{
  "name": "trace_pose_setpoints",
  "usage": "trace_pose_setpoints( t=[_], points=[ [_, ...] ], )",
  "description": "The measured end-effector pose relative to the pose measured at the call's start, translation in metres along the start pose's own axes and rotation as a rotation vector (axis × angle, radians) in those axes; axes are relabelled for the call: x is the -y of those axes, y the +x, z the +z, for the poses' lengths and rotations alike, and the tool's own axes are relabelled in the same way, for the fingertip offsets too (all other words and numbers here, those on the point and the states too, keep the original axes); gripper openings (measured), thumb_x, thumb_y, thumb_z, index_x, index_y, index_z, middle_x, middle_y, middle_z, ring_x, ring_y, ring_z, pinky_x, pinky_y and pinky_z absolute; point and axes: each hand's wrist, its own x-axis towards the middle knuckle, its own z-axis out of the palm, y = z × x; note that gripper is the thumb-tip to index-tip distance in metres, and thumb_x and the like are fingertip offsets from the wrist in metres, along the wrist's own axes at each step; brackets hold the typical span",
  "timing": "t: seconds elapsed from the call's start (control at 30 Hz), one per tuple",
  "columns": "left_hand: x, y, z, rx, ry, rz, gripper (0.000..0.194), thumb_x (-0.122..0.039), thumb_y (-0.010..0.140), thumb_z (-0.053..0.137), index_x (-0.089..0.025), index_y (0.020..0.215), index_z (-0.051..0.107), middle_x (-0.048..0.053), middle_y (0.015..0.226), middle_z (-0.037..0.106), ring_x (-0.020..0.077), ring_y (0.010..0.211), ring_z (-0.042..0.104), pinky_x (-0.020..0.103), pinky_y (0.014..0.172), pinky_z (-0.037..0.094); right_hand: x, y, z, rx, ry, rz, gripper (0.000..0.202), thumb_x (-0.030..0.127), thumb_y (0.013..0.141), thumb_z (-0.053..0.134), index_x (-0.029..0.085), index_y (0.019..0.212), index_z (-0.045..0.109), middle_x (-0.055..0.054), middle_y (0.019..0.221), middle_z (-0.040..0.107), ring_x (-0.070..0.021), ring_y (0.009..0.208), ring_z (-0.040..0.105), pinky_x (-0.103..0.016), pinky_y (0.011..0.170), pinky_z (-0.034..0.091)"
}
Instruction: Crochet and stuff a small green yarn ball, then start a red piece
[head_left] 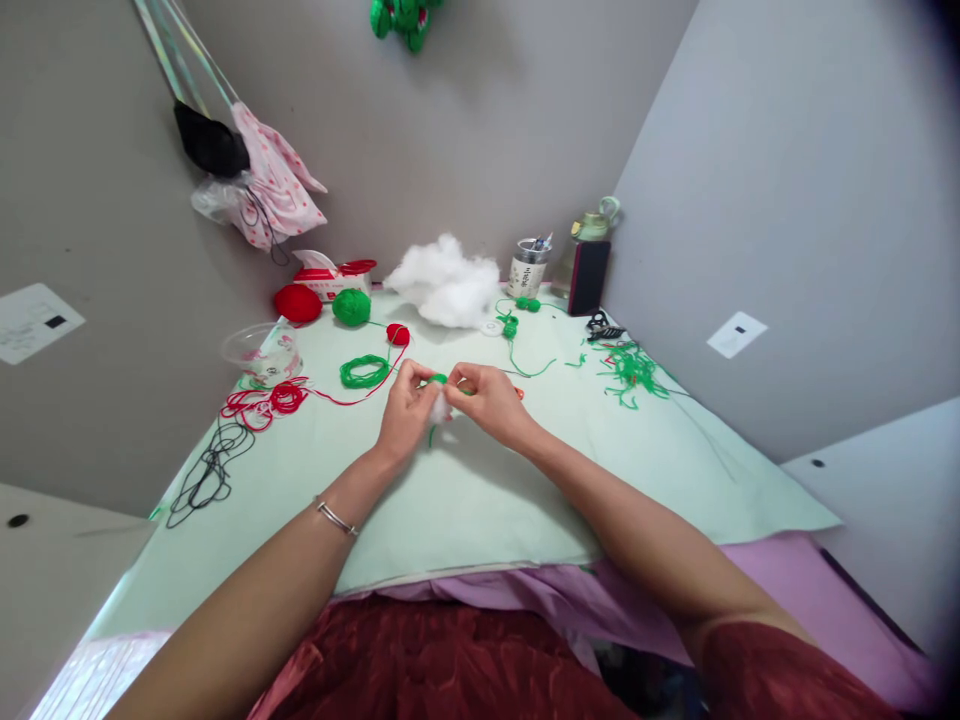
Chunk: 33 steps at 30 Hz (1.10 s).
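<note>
My left hand [409, 405] pinches a small green crocheted piece [438, 379] above the middle of the table. A tuft of white stuffing [441, 408] hangs beneath it, and a short green yarn end [431, 436] dangles lower. Closed fingertips of my right hand [484, 398] meet the piece from the other side, partly hiding it. Just beyond the right knuckles shows a small orange tip [519, 393]; whether it is held or lies on the table I cannot tell. A coil of green yarn [364, 371] lies to the left of my hands.
White stuffing [444, 285] is heaped at the back. Red yarn [298, 302], green yarn [351, 307] and a clear bowl [262, 355] stand left, near black cord [214, 470]. A pen holder [528, 270], phone [589, 278], bottle [592, 222] and green yarn scraps [634, 372] are right.
</note>
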Motion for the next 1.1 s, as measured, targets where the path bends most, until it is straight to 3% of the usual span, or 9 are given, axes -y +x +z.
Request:
trace_pose_setpoints(
  t=[0.13,0.27,0.47,0.53,0.63,0.77,0.87,1.0,1.1],
  points=[
    [-0.006,-0.001,-0.001,0.058,-0.039,-0.028,0.034,-0.041,0.081,0.077,-0.022,0.093,0.051,-0.003,0.087,0.058,0.0128,0.069,0.064,0.027,0.063,0.056,-0.007,0.004,-0.008,-0.068,-0.023,0.022,0.018,0.033,0.082,0.061,0.021,0.068,0.056,0.008,0.05,0.041,-0.0106,0.052,0.031,-0.027,0.053,0.022],
    [-0.006,0.004,-0.004,0.09,-0.046,-0.056,0.041,-0.041,0.075,0.082,-0.022,0.09,0.05,-0.003,0.084,0.059,0.0136,0.064,0.066,0.029,0.06,0.058,-0.008,0.003,-0.013,0.001,-0.017,-0.029,0.023,0.037,0.088,0.057,0.02,0.073,0.06,0.006,0.055,0.046,-0.0112,0.054,0.034,-0.027,0.055,0.024],
    [0.001,0.008,-0.006,-0.032,-0.005,-0.048,0.028,-0.022,0.073,0.075,-0.023,0.081,0.049,-0.008,0.073,0.053,0.0074,0.051,0.05,0.021,0.048,0.043,0.006,-0.007,-0.003,0.109,-0.025,-0.126,0.016,0.022,0.088,0.054,0.019,0.074,0.06,0.007,0.056,0.045,-0.011,0.055,0.037,-0.027,0.059,0.027],
    [0.001,0.007,-0.006,-0.061,0.0,-0.046,0.024,-0.021,0.074,0.073,-0.023,0.081,0.05,-0.007,0.071,0.053,0.008,0.052,0.05,0.021,0.049,0.041,0.008,-0.008,-0.003,0.104,-0.021,-0.135,0.017,0.021,0.09,0.054,0.019,0.075,0.062,0.007,0.055,0.044,-0.011,0.054,0.036,-0.028,0.059,0.027],
    [-0.002,0.007,-0.004,-0.069,-0.013,-0.054,0.02,-0.026,0.077,0.071,-0.023,0.083,0.052,-0.007,0.069,0.055,0.0099,0.056,0.051,0.022,0.053,0.04,0.006,-0.004,-0.009,0.047,-0.013,-0.157,0.018,0.027,0.09,0.06,0.019,0.076,0.067,0.002,0.068,0.058,-0.0128,0.064,0.047,-0.028,0.065,0.033],
    [-0.007,0.006,-0.003,-0.04,-0.038,-0.067,0.023,-0.031,0.076,0.074,-0.022,0.082,0.055,-0.005,0.07,0.058,0.0107,0.059,0.05,0.022,0.055,0.039,0.004,0.003,-0.02,0.042,0.263,-0.206,0.023,0.035,0.086,0.069,0.019,0.071,0.063,-0.007,0.104,0.069,-0.0174,0.09,0.059,-0.03,0.076,0.043],
    [-0.008,0.006,-0.004,-0.035,-0.046,-0.077,0.022,-0.029,0.075,0.076,-0.021,0.078,0.056,-0.004,0.069,0.057,0.0113,0.061,0.05,0.023,0.057,0.038,0.005,0.003,-0.021,0.155,0.536,-0.135,0.026,0.04,0.087,0.066,0.021,0.074,0.053,-0.007,0.102,0.07,-0.0144,0.073,0.06,-0.03,0.066,0.046],
    [-0.008,0.005,-0.004,-0.082,-0.073,-0.082,0.018,-0.023,0.073,0.071,-0.021,0.077,0.054,-0.004,0.072,0.058,0.0114,0.063,0.05,0.022,0.057,0.038,0.002,0.002,-0.017,0.008,0.222,-0.122,0.019,0.034,0.086,0.063,0.022,0.099,0.056,-0.005,0.106,0.07,-0.0099,0.059,0.049,-0.028,0.06,0.041],
    [-0.007,0.005,-0.004,-0.102,-0.085,-0.082,0.018,-0.022,0.072,0.069,-0.022,0.077,0.052,-0.004,0.077,0.061,0.0116,0.065,0.052,0.022,0.057,0.039,-0.004,0.004,-0.014,-0.002,-0.021,-0.135,0.014,0.03,0.085,0.062,0.021,0.096,0.061,0.002,0.079,0.065,-0.0118,0.061,0.047,-0.027,0.065,0.037]
  ],
)
